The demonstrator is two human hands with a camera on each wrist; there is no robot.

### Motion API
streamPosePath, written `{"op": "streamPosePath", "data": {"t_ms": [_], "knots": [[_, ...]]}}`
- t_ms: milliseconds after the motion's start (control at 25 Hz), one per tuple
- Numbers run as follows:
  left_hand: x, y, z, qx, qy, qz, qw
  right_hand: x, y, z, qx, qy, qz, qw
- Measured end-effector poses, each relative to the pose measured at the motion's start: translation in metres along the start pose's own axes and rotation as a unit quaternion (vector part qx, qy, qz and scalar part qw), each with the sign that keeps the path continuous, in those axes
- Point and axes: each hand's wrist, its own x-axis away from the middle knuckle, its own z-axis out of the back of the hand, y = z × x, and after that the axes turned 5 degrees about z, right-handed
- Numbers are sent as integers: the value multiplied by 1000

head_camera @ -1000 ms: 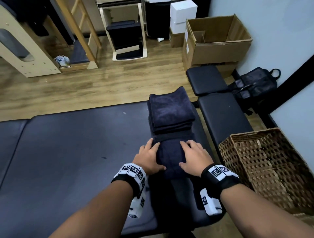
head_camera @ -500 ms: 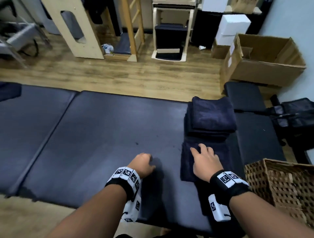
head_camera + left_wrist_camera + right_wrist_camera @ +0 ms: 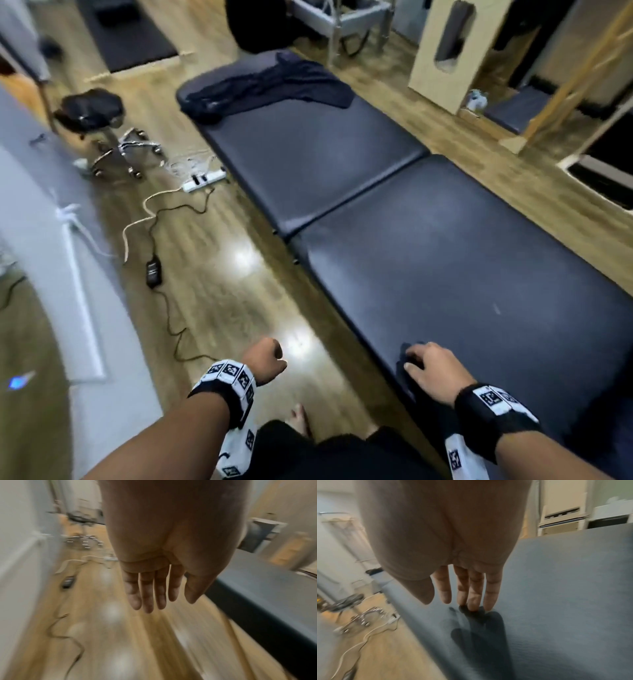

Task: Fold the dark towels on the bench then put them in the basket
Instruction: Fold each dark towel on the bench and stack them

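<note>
A heap of unfolded dark towels lies on the far end of the long black padded bench. My left hand hangs over the wooden floor beside the bench; the left wrist view shows its fingers relaxed and holding nothing. My right hand is at the near edge of the bench, fingers straight, with the tips touching the bare pad. The folded stack and the basket are out of view.
A wheeled stool, a white power strip, cables and a black adapter lie on the floor left of the bench. A pale wall or counter runs along the left. Wooden furniture stands beyond the bench.
The view has swung left, away from the folded stack and basket. My left hand left the bench and now hangs over the floor. My right hand came off the folded towel onto bare padding.
</note>
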Motion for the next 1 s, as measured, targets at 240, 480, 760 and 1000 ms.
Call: {"op": "streamPosePath", "data": {"t_ms": [240, 480, 760, 1000], "knots": [[35, -158, 1, 152, 10, 123, 981, -72, -118, -5, 68, -107, 88, 988], [44, -221, -6, 276, -13, 182, 944, -147, -185, 0, 139, -209, 102, 963], [6, -284, 52, 358, -10, 270, 894, -268, -269, 4, 167, -260, 139, 941], [-34, -315, 174, 319, 68, 295, 898, -368, -363, 31, 160, -250, 187, 936]]}}
